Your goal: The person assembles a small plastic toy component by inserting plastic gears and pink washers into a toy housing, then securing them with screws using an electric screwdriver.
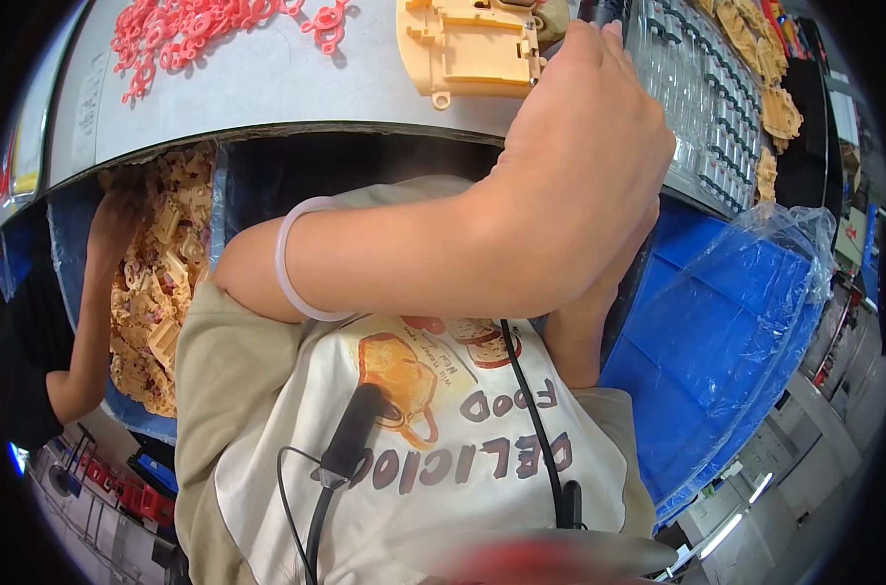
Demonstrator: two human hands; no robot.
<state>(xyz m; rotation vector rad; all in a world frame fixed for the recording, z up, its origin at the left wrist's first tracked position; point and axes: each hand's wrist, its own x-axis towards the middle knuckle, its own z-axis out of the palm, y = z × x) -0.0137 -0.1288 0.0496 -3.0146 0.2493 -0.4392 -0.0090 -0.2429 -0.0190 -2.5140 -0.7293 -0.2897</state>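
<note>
My left arm (394, 255), with a pale bangle on it, crosses in front of me to the right. Its wrist is bent, and my left hand (594, 107) is closed at the top of the view around a dark cylindrical tool (607, 12), partly cut off by the frame edge. Just left of these fingers lies a cream plastic housing (470, 51) on the grey table (267, 102). A small tan object (554, 19) shows beside it, too little to name. My right forearm (574, 341) rises behind the left one, which hides the right hand.
Pink plastic rings (194, 34) lie in a heap at the table's far left. At right are a tray of clear, dark-capped parts (706, 107), more cream parts (779, 115) and a plastic-lined blue bin (716, 312). Another person's arm (97, 283) reaches into a bin of cream parts (165, 263).
</note>
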